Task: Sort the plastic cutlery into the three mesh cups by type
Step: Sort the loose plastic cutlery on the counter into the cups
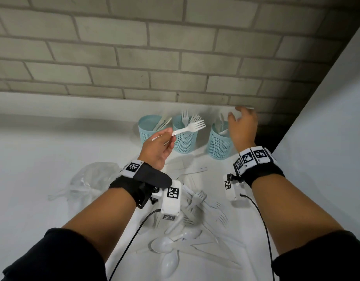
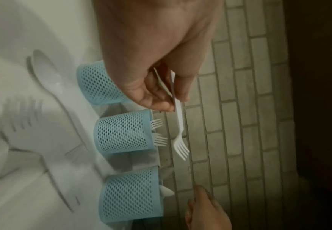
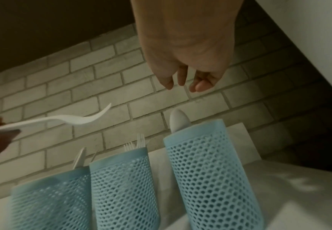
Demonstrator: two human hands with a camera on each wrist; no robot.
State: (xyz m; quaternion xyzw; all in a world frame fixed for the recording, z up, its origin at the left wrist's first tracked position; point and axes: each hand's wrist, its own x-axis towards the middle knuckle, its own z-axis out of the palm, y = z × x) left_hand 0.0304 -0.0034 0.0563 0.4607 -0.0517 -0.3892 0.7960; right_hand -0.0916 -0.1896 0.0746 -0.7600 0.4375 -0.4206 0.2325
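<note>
Your left hand (image 1: 157, 148) pinches a white fork (image 1: 190, 128) by its handle, tines over the middle cup (image 1: 184, 136), which already holds forks. Your right hand (image 1: 243, 128) hovers above the right cup (image 1: 218, 145), fingers loosely spread, holding nothing; a spoon (image 3: 178, 120) stands in that cup. The left cup (image 1: 147, 126) holds knives. Unsorted cutlery (image 1: 193, 226) lies piled on the near table (image 1: 33, 159).
</note>
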